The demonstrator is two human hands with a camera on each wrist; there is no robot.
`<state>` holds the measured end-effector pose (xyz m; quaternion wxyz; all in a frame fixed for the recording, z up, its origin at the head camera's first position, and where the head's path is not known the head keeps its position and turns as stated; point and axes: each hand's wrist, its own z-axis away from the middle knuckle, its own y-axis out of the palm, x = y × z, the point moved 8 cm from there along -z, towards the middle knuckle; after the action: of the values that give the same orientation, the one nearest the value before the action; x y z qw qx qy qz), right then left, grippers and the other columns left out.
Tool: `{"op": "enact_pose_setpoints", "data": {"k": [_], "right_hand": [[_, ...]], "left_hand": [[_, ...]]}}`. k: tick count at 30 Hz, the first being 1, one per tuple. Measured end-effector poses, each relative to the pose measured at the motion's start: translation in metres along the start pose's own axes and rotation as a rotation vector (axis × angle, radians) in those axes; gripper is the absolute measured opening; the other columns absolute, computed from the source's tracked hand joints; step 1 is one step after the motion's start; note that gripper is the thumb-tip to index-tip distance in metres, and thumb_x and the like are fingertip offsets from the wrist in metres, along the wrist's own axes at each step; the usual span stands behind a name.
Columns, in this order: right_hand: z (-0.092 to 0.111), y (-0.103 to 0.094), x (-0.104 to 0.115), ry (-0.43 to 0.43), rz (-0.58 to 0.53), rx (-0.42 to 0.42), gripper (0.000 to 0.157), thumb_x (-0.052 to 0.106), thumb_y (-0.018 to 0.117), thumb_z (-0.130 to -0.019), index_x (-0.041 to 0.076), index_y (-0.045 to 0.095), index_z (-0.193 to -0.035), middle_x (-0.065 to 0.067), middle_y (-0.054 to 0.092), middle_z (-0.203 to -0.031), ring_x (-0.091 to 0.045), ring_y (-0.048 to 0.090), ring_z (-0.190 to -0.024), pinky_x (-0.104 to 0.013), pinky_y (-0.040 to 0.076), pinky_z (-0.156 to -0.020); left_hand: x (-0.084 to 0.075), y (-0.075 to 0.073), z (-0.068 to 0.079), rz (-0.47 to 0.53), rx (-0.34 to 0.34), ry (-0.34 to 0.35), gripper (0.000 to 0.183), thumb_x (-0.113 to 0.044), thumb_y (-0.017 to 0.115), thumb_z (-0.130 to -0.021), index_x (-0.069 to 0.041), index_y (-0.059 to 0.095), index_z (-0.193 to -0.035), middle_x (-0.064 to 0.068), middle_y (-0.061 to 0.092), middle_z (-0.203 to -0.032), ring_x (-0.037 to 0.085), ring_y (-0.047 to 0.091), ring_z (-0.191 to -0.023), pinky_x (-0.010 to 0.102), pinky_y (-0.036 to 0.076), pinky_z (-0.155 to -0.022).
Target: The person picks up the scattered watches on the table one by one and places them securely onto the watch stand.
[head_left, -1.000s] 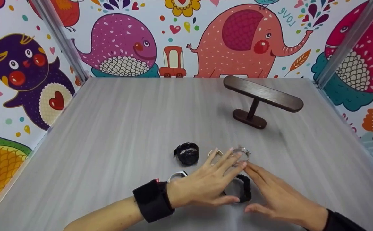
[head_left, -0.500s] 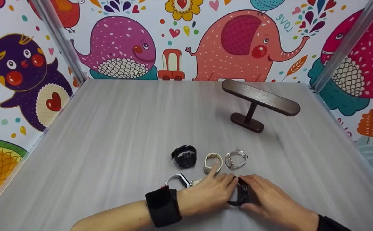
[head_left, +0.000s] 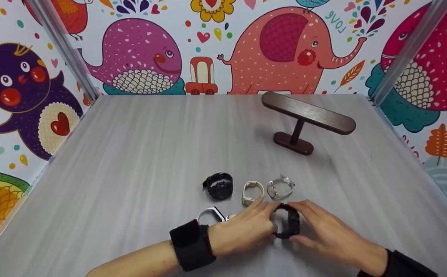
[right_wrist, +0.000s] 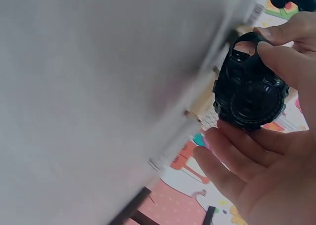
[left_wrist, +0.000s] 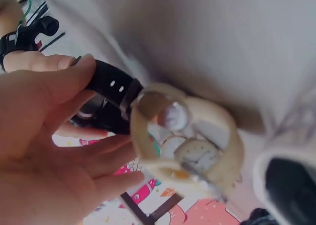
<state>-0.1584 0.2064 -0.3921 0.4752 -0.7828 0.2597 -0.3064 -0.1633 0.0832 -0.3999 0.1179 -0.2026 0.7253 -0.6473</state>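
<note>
Both hands hold a black wristwatch point(head_left: 293, 221) that stands on its side near the front of the table. My left hand point(head_left: 242, 229) pinches its strap point(left_wrist: 111, 84) between thumb and fingers in the left wrist view. On the other side, my right hand point(head_left: 329, 234) grips the watch by its edges, its round dial point(right_wrist: 257, 104) facing the right wrist camera. Just beyond the hands stand a cream watch point(head_left: 243, 194) and a silver watch point(head_left: 272, 191). Beside the left wrist is a white watch with a black face point(head_left: 218, 214). Another light watch is mostly hidden behind the left hand.
A second black watch point(head_left: 220, 188) sits left of the cream one. Farther back on the grey table point(head_left: 150, 154) stands a dark wooden T-shaped stand point(head_left: 308, 111). Walls with cartoon animals point(head_left: 142, 54) enclose the back and sides.
Both hands came from spread fingers over the watches to holding the black watch. The left hand drew back off the cream and silver watches, and the black watch turned slightly.
</note>
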Motion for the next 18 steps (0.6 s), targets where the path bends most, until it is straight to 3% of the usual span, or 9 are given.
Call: {"op": "enact_pose_setpoints", "data": {"k": [3,8,11,15,18], "right_hand": [[-0.006,-0.018,0.002,0.01,-0.006,-0.063,0.075,0.022,0.09,-0.072,0.008,0.055,-0.137,0.003,0.061,-0.124,-0.012,0.065,-0.108,-0.03,0.059,-0.086],[-0.019,-0.05,0.006,-0.001,-0.051,-0.16,0.081,0.015,0.092,-0.068,0.012,0.055,-0.139,0.002,0.06,-0.128,-0.013,0.063,-0.113,-0.009,0.046,-0.1],[-0.026,-0.067,0.01,-0.06,-0.107,-0.225,0.074,0.021,0.089,-0.076,0.009,0.055,-0.14,-0.004,0.059,-0.129,-0.012,0.06,-0.116,-0.002,0.037,-0.105],[-0.032,-0.083,0.016,-0.116,-0.171,-0.299,0.063,0.039,0.071,-0.091,0.003,0.055,-0.14,-0.013,0.057,-0.129,-0.007,0.054,-0.122,-0.004,0.038,-0.106],[-0.036,-0.093,0.02,-0.15,-0.199,-0.354,0.063,0.043,0.064,-0.094,-0.002,0.056,-0.138,-0.018,0.056,-0.127,-0.008,0.052,-0.124,-0.006,0.039,-0.106]], "left_hand": [[0.007,-0.015,-0.003,0.096,-0.133,-0.015,0.02,-0.029,0.073,-0.091,-0.021,0.078,-0.108,0.016,0.055,-0.144,0.027,0.057,-0.131,0.045,0.045,-0.114],[0.017,-0.038,-0.003,0.232,-0.338,-0.03,0.02,-0.021,0.072,-0.092,-0.015,0.077,-0.11,0.023,0.051,-0.146,0.033,0.056,-0.133,0.042,0.047,-0.112],[0.023,-0.049,-0.003,0.325,-0.433,-0.037,0.018,-0.017,0.069,-0.094,-0.012,0.077,-0.109,0.028,0.047,-0.148,0.037,0.058,-0.13,0.037,0.05,-0.108],[0.027,-0.062,-0.004,0.411,-0.543,-0.024,0.017,-0.014,0.066,-0.096,-0.007,0.076,-0.108,0.028,0.046,-0.148,0.035,0.061,-0.126,0.027,0.051,-0.105],[0.028,-0.07,-0.006,0.454,-0.595,-0.015,0.017,-0.013,0.065,-0.097,-0.005,0.076,-0.107,0.027,0.046,-0.149,0.033,0.064,-0.123,0.022,0.051,-0.103]]}}
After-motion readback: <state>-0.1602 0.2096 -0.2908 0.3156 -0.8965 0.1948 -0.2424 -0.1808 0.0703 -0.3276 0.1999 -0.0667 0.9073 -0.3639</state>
